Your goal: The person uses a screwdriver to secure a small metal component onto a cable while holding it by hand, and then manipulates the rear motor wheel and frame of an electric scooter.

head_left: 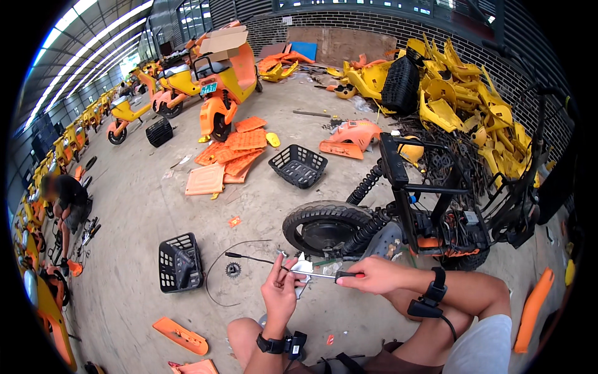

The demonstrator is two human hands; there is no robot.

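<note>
My right hand [367,275] grips a screwdriver [347,276] with a red and black handle, its metal shaft pointing left into my left hand. My left hand [280,290] has its fingers curled on a thin black cable [248,257] where it meets the screwdriver's shaft; the exact contact is too small to make out. A crumpled white piece [303,267] shows behind my left fingers. Just beyond lie a small sprocket [233,270] and a thin loose wire. A stripped black scooter frame [405,187] with rear wheel [314,229] stands ahead of me on the right.
Black baskets [179,263] [298,165], orange panels [238,156] and loose orange pieces [179,335] lie on the concrete floor [137,199]. Yellow body parts [455,93] are piled back right. Scooters [218,87] stand behind. Another person [68,206] crouches at the left. An orange strip [532,308] lies right.
</note>
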